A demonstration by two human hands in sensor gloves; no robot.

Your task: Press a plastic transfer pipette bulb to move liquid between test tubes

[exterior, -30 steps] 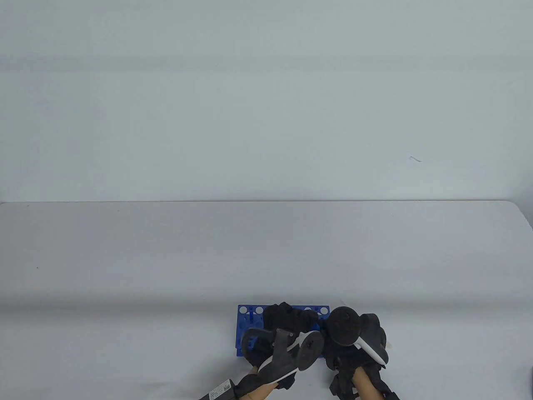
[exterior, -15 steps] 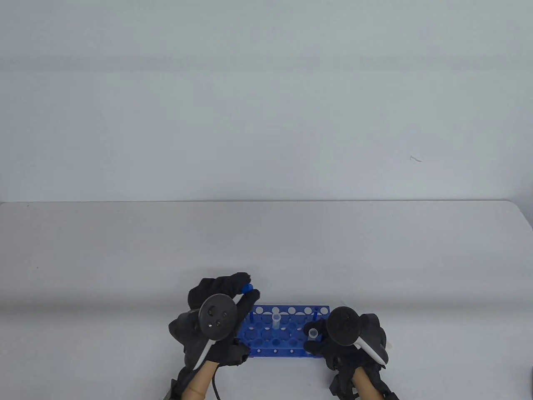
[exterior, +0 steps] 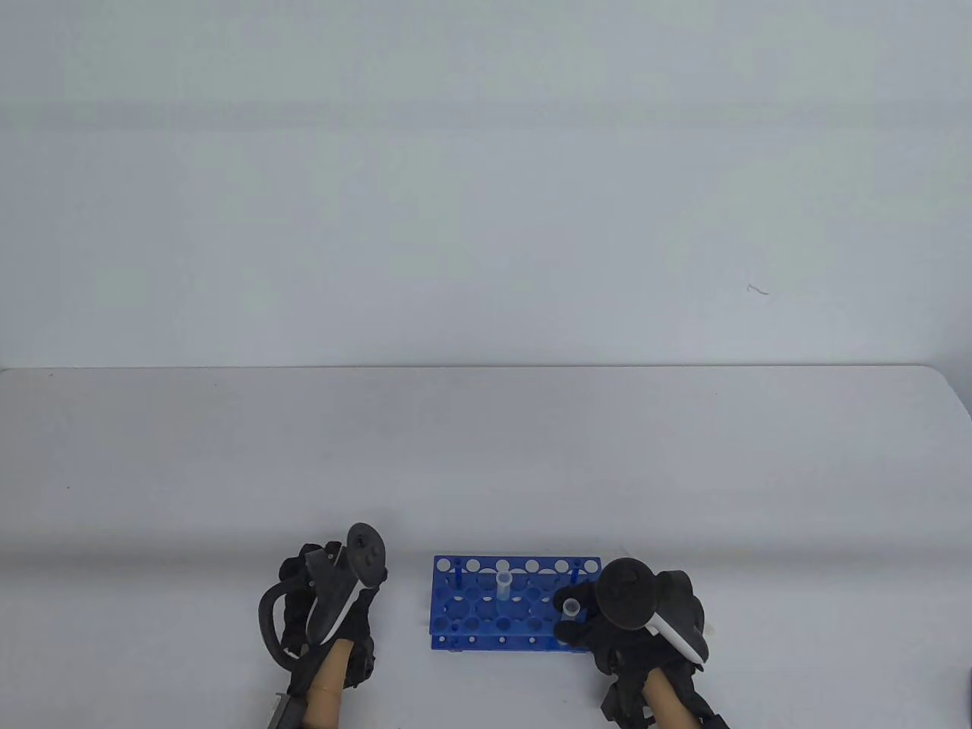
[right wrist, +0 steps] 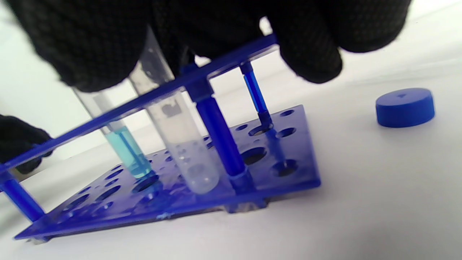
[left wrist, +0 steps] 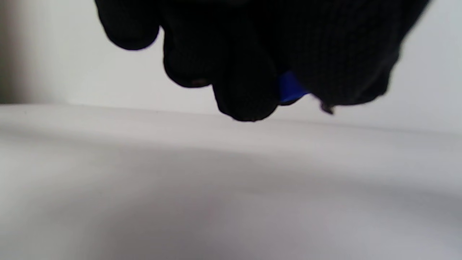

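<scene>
- The job is at its start: both tubes are open, and no pipette shows in any view, so no liquid is moving yet.
- The left hand (exterior: 328, 607) is off to the left of the blue rack (exterior: 456, 607), well apart from it, low over the tabletop (exterior: 228, 456). Its grip is clenched on a small blue cap (left wrist: 290, 88), pinched between the fingers (left wrist: 245, 90).
- It looks like that cap needs to be put down next.
- Another blue cap (right wrist: 404, 107) already lies on the tabletop near the rack.
- The right hand (exterior: 638, 615) is at the right end of the rack. Its fingers are on the rack's top plate and beside the clear tube (right wrist: 180, 137), but I cannot tell if its grip is closed round the tube or just resting there.
- The clear tube stands in the rack near its right end and looks empty.
- The tube with blue liquid (right wrist: 126, 150) stands in the rack too, further in, tilted a bit in the right wrist view.
- After that, a hand must find the pipette, squeeze its bulb, and dip it in the blue liquid.
</scene>
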